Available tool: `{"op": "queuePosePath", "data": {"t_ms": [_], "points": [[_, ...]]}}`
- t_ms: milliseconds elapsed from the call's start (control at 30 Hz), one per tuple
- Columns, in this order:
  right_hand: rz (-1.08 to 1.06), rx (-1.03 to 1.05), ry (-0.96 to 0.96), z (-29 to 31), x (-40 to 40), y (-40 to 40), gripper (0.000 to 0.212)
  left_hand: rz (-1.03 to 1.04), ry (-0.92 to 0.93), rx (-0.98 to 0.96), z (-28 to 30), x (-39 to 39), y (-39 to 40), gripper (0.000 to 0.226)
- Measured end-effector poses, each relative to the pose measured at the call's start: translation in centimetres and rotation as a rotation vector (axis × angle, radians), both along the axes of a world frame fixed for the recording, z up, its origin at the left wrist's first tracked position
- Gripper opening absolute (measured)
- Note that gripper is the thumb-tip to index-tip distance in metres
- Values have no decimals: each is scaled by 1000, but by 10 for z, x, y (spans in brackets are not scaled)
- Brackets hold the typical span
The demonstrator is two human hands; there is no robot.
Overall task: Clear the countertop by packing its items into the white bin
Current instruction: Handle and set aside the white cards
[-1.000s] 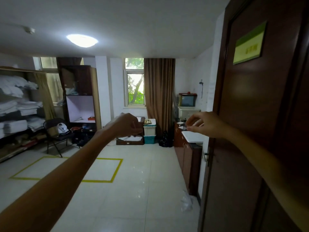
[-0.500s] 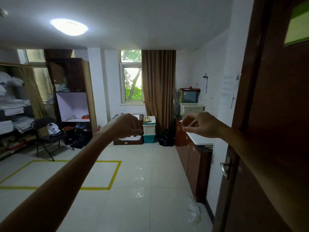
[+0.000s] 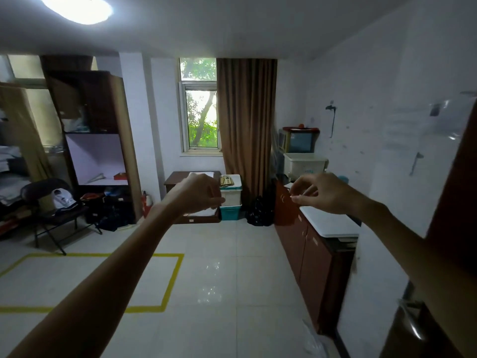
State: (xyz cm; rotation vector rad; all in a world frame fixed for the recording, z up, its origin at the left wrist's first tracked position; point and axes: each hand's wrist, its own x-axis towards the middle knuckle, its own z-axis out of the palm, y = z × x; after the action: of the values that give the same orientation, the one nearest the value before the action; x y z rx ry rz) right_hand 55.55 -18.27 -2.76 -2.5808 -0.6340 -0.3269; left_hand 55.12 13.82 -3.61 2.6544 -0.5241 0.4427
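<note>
1. Along the right wall, a white countertop [image 3: 327, 223] tops a row of brown cabinets [image 3: 307, 244]; its near part is bare, and its far end is hidden behind the right hand.
2. At the far end of that row stands a white bin [image 3: 304, 165], with a small boxy screen [image 3: 300, 142] above it.
3. The left hand [image 3: 200, 193] is held out in mid-air, fingers curled in, nothing visible in it.
4. The right hand [image 3: 322, 193] is also raised, thumb and forefinger tips pressed together; I cannot tell whether anything is pinched between them.
5. Far centre, a white box stacked on a teal box [image 3: 230, 212] sits below a window [image 3: 201, 117] and beside a brown curtain [image 3: 246, 125].
6. On the left, a folding chair [image 3: 49, 210] stands by a dark shelf unit [image 3: 95, 133], and yellow tape [image 3: 170, 282] marks a rectangle on the floor.
7. A dark door [image 3: 449, 254] edges the near right.
</note>
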Motion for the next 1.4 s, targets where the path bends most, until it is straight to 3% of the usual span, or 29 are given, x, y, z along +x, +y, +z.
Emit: {"op": "queuePosePath", "data": {"t_ms": [233,533,900,1400], "points": [[48,-32,5,-14,182,7,25,61,-33,96,-8,173,8,14],[91,-5,22,13,399,22,21,73,-22,107,17,383,18,14],[122,-40,54,-16,651,74,20,78,-37,130,-18,639,63,11],[18,15,0,-5,965,87,13,-20,-43,147,-8,989,75,14]]}}
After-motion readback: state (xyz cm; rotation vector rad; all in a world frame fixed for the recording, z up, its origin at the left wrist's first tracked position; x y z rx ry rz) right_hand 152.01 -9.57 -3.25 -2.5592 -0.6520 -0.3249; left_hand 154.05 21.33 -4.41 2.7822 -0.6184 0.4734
